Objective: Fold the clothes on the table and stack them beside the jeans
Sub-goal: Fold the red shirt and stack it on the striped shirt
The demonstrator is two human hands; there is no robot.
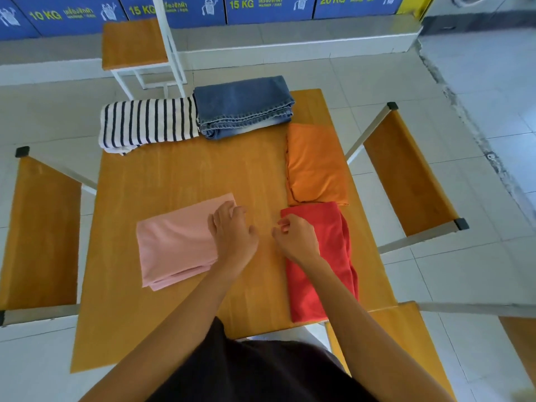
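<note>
Folded blue jeans (243,107) lie at the far edge of the wooden table (179,172). A folded black-and-white striped garment (148,123) sits touching their left side. A folded orange garment (317,163) lies on the right, with a folded red garment (322,262) just in front of it. A folded pink garment (177,242) lies at the near middle. My left hand (232,233) rests flat on the pink garment's right edge, fingers spread. My right hand (295,236) hovers over the red garment's left edge, fingers curled, holding nothing that I can see.
Wooden benches with white metal frames stand to the left (40,233), right (406,169) and far side (133,43) of the table. Blue washing-machine fronts (261,7) line the back wall. The floor is pale tile.
</note>
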